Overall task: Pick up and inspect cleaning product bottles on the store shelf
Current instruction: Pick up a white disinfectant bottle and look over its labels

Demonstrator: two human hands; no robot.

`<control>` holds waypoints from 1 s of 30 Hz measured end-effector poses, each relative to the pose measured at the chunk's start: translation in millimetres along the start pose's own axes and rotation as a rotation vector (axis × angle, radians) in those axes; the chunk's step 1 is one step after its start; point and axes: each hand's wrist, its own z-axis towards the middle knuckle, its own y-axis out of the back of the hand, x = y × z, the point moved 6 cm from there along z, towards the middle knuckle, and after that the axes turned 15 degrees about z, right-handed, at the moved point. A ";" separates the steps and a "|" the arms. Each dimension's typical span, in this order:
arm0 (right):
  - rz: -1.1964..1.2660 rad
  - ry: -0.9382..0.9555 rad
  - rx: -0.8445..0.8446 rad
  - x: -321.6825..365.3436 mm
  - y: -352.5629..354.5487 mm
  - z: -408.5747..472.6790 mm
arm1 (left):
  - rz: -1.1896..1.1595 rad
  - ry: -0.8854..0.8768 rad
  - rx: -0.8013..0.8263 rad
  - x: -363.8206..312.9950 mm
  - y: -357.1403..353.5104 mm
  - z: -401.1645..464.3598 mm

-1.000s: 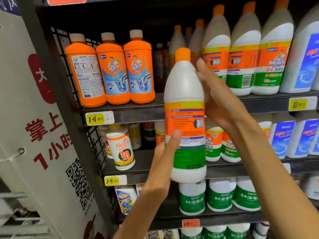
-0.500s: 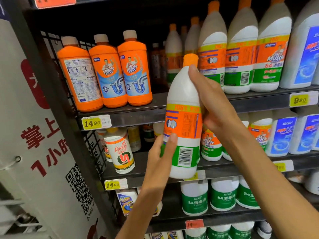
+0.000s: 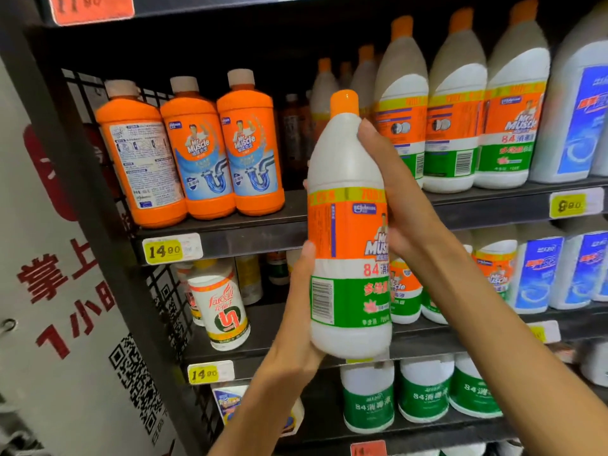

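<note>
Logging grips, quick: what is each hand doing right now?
Left hand: holding the white bottle low down.
Right hand: holding its upper part.

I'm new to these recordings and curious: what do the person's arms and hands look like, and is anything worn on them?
Both arms come up from the bottom of the picture, slim and bare as far as the frame shows: no sleeves, no gloves. The left hand and right hand show no ring, watch or bracelet, and no markings. The nails that show look short and unpainted.
</note>
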 end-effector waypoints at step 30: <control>-0.616 0.419 0.067 65.6 -27.7 82.6 | 0.769 -0.438 -0.519 -50.3 13.1 86.2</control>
